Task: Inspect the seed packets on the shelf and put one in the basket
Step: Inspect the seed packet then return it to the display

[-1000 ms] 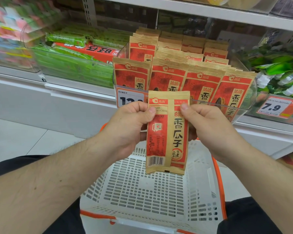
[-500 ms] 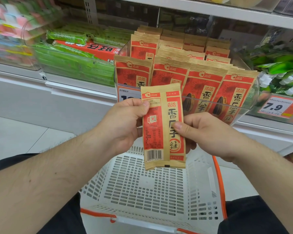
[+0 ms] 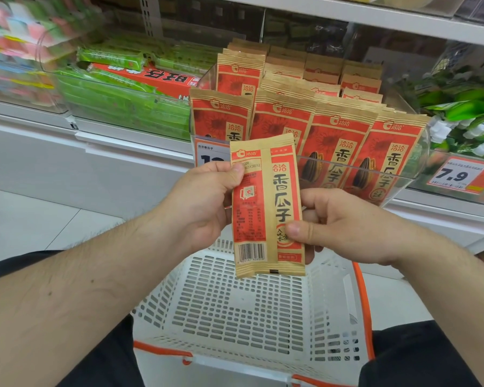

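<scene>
Hands are shown at the centre of the head view, both closed on one seed packet point(image 3: 267, 208). The left hand point(image 3: 204, 203) pinches the packet's upper left edge between thumb and curled fingers. The right hand point(image 3: 344, 222) pinches the lower right part, its thumb laid across the printed front and its fingers hidden behind. The packet is held upright, slightly tilted, with its back seam and barcode turned toward the camera. It hangs in the air directly above the white slotted basket point(image 3: 235, 317), which has orange handles and is seen between the person's knees.

Behind the hands, a clear plastic bin point(image 3: 403, 174) on the shelf point(image 3: 140, 146) is filled with matching red and tan packets point(image 3: 336, 135) standing in rows, with price tags fixed along the front.

Several risks can be judged from here. The packet is gripped only at its edges, so a slip is possible if one pinch is loosened before the other is ready. If it is released while tilted or off centre, it could strike the basket rim and fall to the floor. A raised hand could also knock the standing packets forward out of the bin.
</scene>
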`<state>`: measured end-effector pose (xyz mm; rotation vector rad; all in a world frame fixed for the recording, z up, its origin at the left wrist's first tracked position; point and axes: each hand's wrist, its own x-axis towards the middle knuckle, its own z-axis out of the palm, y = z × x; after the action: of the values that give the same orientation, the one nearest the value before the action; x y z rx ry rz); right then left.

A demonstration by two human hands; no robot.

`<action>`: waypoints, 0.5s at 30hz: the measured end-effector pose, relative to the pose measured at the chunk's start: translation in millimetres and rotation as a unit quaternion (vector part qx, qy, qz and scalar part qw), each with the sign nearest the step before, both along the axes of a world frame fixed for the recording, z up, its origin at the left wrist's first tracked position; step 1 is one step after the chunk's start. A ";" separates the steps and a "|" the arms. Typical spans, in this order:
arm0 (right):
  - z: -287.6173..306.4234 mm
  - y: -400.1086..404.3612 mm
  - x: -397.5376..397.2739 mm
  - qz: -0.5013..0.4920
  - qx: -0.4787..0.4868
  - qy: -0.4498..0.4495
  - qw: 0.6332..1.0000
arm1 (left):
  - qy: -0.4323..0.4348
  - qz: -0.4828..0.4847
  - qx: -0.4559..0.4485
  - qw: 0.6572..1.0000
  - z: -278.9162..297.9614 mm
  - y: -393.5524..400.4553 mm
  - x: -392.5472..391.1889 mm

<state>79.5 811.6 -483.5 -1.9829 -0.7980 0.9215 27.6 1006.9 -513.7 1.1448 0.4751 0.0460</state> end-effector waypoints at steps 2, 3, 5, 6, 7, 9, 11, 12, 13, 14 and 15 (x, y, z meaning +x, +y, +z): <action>1.9 -0.6 -1.3 0.018 0.003 0.009 1.000 | 0.002 0.004 -0.006 1.000 -0.3 1.0 0.8; 2.8 -0.3 -2.5 0.022 0.001 0.002 1.000 | 0.003 0.005 -0.008 1.000 -0.7 1.3 1.3; 2.5 0.9 -3.5 0.019 0.000 -0.020 1.000 | 0.005 0.005 -0.010 1.000 -1.1 1.3 1.4; 2.5 1.6 -4.3 0.015 0.002 -0.026 1.000 | 0.003 0.004 -0.010 1.000 -1.2 1.0 1.2; 3.2 2.2 -5.8 0.010 0.003 -0.031 0.999 | 0.001 0.003 -0.006 1.000 -1.2 0.8 0.5; 5.5 3.8 -10.3 0.001 -0.002 -0.047 0.999 | -0.006 0.005 0.000 1.000 -0.7 0.6 -0.9; 7.5 4.6 -14.8 -0.003 -0.028 -0.088 0.996 | -0.011 0.018 0.007 1.000 -0.7 0.1 -2.0; 7.6 4.8 -16.4 -0.001 -0.046 -0.112 0.993 | -0.016 0.029 0.015 0.999 -0.1 -1.0 -2.5; 7.9 5.6 -18.4 0.003 -0.065 -0.141 0.988 | -0.025 0.042 0.034 0.998 -0.6 -2.6 -2.9; 7.9 7.0 -20.1 0.006 -0.083 -0.175 0.981 | -0.039 0.051 0.059 0.996 -1.1 -4.3 -2.8; 7.9 9.0 -22.2 0.008 -0.100 -0.214 0.972 | -0.057 0.054 0.086 0.993 -2.2 -5.9 -3.0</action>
<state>57.3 820.6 -475.5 -2.3983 -0.9897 0.6052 24.5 1001.0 -515.9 1.2776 0.4377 0.2495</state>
